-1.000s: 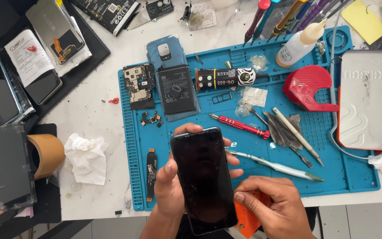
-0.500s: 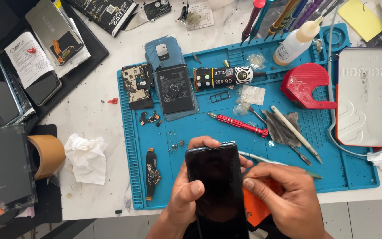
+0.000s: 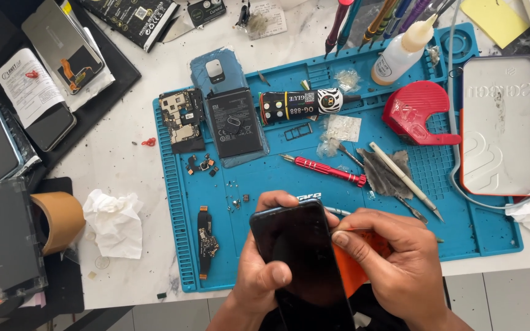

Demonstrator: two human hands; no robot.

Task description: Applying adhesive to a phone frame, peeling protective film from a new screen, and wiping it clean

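Note:
My left hand (image 3: 264, 270) grips a black smartphone (image 3: 302, 257) from the left side, screen up, near the front edge of the blue repair mat (image 3: 265, 178). My right hand (image 3: 394, 263) pinches a thin metal tool (image 3: 354, 232) against the phone's right edge, with an orange pry card (image 3: 354, 276) underneath. On the mat lie a phone battery (image 3: 234, 122), a circuit board (image 3: 182, 119), a flex cable part (image 3: 206, 240), a red screwdriver (image 3: 326, 170) and a glue tube (image 3: 305, 104).
A red plastic tool (image 3: 418, 113), a white bottle (image 3: 403, 52) and a metal tin (image 3: 501, 125) sit at the right. At the left lie a tape roll (image 3: 56, 220), crumpled tissue (image 3: 115, 220), spare screens (image 3: 62, 43) and phones. Small screws dot the mat.
The phone and both hands have shifted right and lower in view. My right hand rose from the phone's lower corner to its right edge with the thin tool.

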